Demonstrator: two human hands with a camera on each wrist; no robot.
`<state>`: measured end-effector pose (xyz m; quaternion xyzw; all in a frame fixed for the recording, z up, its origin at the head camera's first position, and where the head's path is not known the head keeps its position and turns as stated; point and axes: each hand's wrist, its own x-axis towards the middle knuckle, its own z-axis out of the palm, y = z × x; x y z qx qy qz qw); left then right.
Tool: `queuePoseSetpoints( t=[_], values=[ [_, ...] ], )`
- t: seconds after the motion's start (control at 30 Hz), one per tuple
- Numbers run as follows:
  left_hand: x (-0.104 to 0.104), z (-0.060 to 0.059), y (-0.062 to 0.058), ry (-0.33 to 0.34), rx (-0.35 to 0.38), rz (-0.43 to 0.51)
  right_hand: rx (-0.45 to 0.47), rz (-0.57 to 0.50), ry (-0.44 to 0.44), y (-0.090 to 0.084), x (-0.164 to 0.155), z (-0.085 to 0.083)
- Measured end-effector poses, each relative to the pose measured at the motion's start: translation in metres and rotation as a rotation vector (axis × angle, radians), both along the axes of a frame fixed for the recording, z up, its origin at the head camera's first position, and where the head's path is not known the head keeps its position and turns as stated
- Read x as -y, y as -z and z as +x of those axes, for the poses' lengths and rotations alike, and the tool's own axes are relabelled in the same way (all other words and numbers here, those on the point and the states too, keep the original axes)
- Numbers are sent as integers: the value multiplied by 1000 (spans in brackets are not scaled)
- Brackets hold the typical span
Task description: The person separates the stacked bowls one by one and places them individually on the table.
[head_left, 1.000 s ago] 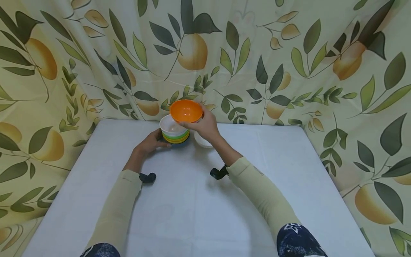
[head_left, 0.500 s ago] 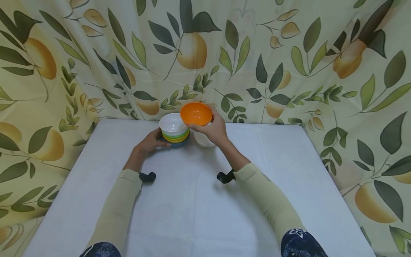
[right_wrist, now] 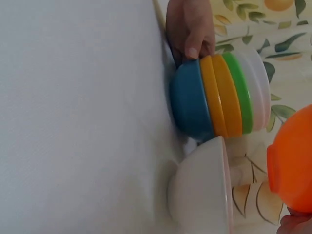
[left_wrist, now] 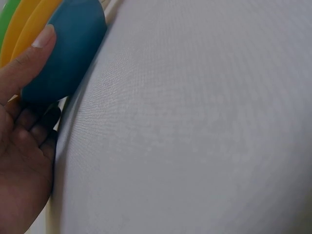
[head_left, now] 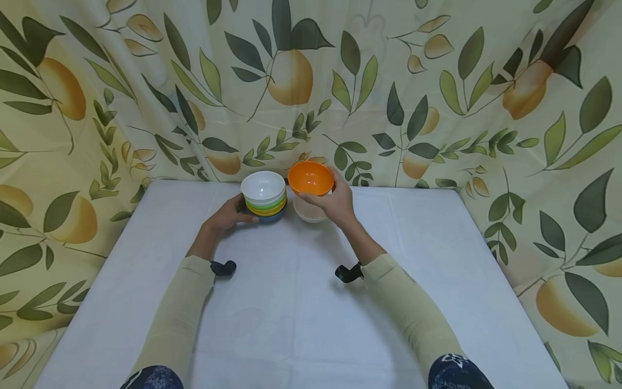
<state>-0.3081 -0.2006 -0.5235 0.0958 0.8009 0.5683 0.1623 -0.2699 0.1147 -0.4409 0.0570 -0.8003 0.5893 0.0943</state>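
Observation:
Near the table's back edge, my left hand (head_left: 227, 215) grips the lower side of a stack of nested bowls (head_left: 265, 206). Its thumb presses on the blue bottom bowl (left_wrist: 73, 53), and the other fingers curl behind it. Yellow, green and white bowls sit above the blue one, with white on top. My right hand (head_left: 340, 202) pinches an orange bowl (head_left: 311, 179) by its side, thumb toward me, raised off the table. Below the orange bowl, a single white bowl (right_wrist: 200, 190) stands upright on the table beside the stack. A gap shows between the two.
A white cloth covers the table (head_left: 291, 302). Behind its back edge hangs a curtain (head_left: 311, 81) printed with fruit and leaves, close to the bowls. Black wrist cameras (head_left: 223, 268) jut inward from both sleeves.
My right hand has carried the orange bowl rightward and slightly down, from beside the top of the stack to above the single white bowl. The left hand has stayed at the stack.

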Motion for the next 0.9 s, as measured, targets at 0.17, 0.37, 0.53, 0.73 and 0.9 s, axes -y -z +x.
queuePoseSetpoints(
  t=[0.17,0.37,0.53,0.73,0.9],
  values=[
    [1,1,-1,6,4,8,-7,3,14,3,-7,0],
    [0,1,-2,9,31,22,-15,12,41,7,-18,2],
    [2,1,3,5,14,14,-37,21,57,15,-28,6],
    [2,0,2,15,2,1,-44,19,90,25,-41,7],
    [1,1,-1,19,-15,-2,-6,27,131,32,-50,8]
  ],
)
